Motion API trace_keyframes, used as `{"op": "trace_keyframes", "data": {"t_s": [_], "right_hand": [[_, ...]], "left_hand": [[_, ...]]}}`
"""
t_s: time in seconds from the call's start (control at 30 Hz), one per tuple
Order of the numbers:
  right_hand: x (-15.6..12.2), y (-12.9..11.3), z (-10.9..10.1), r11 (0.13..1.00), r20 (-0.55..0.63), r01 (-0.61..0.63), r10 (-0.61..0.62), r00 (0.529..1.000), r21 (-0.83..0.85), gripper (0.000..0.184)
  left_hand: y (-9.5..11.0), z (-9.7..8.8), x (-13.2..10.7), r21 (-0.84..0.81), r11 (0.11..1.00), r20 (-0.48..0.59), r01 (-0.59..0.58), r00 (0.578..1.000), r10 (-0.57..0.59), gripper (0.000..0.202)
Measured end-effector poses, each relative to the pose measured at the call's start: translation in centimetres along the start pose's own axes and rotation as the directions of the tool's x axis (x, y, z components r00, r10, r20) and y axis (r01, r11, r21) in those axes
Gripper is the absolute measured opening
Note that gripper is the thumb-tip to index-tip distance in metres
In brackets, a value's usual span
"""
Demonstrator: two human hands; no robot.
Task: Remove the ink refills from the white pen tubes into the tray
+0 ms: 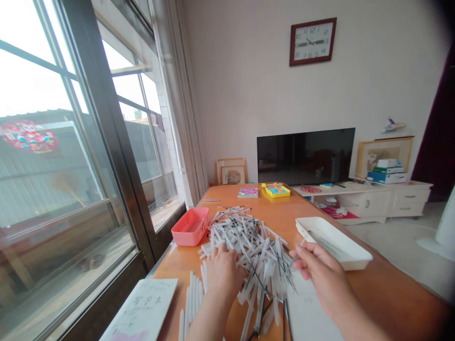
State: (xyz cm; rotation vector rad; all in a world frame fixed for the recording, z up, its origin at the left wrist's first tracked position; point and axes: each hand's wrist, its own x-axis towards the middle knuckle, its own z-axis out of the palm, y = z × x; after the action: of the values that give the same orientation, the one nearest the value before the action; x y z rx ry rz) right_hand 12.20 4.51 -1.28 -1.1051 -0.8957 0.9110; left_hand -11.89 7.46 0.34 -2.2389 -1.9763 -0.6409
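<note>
A large heap of loose pen parts (236,232), clear-white tubes and thin black pieces, lies across the middle of the table. My left hand (223,270) rests on the near left side of the heap with its fingers apart and bent down; the fingertips are partly hidden. Beside my left forearm, several whitish pen tubes (193,296) lie roughly side by side. My right hand (316,265) is closed in a pinch on a thin pen refill (295,258), held slanting above the right edge of the heap. Next to it, a white tray (355,261) holds several thin pieces.
A pink plastic box (190,233) stands left of the heap. At the near left lies a writing booklet (142,308); a pale sheet (309,308) lies under my right forearm. A yellow box (276,190) and a colourful booklet (248,192) are at the table's far end.
</note>
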Motion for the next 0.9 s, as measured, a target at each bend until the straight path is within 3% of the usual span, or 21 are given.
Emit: {"op": "trace_keyframes", "data": {"t_s": [0.17,0.3,0.43,0.53,0.7,0.9], "right_hand": [[0.6,0.7,-0.7,0.998,0.008,-0.012,0.013,1.000,-0.068,0.035],[0.5,0.2,-1.0,0.996,-0.032,-0.008,0.005,0.999,-0.093,0.037],[0.3,-0.1,-1.1,0.991,-0.037,0.017,-0.022,0.999,-0.129,0.036],[0.4,0.0,-1.3,0.992,-0.075,0.031,-0.041,0.996,-0.121,0.037],[0.5,-0.4,-1.6,0.996,-0.161,0.063,-0.072,0.984,-0.059,0.037],[0.2,-1.6,-1.7,0.993,-0.196,0.098,-0.082,0.977,0.071,0.031]], "left_hand": [[-0.1,-0.4,0.2,-0.036,0.999,-0.055,0.037,0.998,-0.039,0.016],[-1.0,-0.2,0.6,-0.326,0.945,-0.130,0.034,0.988,-0.081,0.011],[-1.5,0.2,1.2,-0.725,0.685,-0.122,0.075,0.964,-0.235,0.017],[-1.3,-0.2,1.4,-0.890,0.449,-0.083,0.082,0.938,-0.336,0.028],[-0.9,-1.4,1.2,-0.994,0.086,0.027,0.066,0.917,-0.398,0.032],[-0.5,-2.2,1.1,-0.984,-0.148,0.150,0.103,0.922,-0.357,0.031]]}}
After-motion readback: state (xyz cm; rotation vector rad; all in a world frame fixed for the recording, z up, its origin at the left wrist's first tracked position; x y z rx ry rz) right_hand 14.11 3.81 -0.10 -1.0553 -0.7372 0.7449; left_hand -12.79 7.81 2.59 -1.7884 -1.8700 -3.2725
